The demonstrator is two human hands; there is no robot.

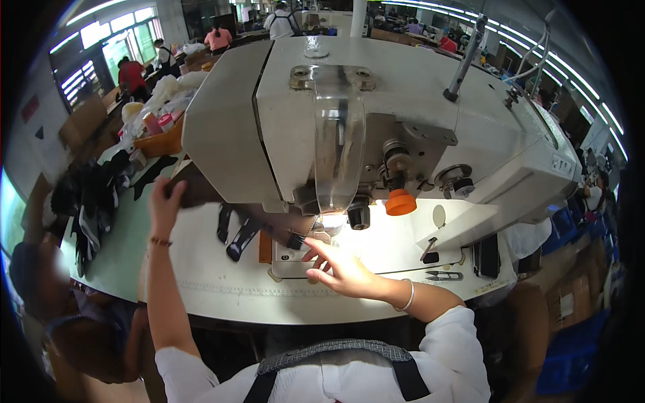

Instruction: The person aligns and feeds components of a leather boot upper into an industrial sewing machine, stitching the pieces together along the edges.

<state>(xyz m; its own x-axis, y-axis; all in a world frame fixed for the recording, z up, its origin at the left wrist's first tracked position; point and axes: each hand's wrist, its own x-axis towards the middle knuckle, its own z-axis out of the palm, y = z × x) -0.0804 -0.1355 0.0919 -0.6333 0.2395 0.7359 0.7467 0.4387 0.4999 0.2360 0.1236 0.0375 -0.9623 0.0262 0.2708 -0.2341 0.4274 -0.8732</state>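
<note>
A large white industrial sewing machine (403, 114) stands on a white table (222, 289). My left hand (164, 201) reaches far left and grips a dark brown piece of material (201, 191) beside the machine head. My right hand (336, 269) lies flat with fingers spread on the metal plate (289, 262) under the needle area, fingertips next to a black strip (295, 240). A clear guard (339, 148) hangs in front of the needle. Two black cut pieces (235, 235) lie on the table between my hands.
A pile of black pieces (91, 201) lies on the green table at left. An orange basket (161, 142) with bottles stands behind it. Small snips (443, 275) and a black phone-like slab (487, 255) lie at right. A seated person (40, 282) is at lower left; other workers are far back.
</note>
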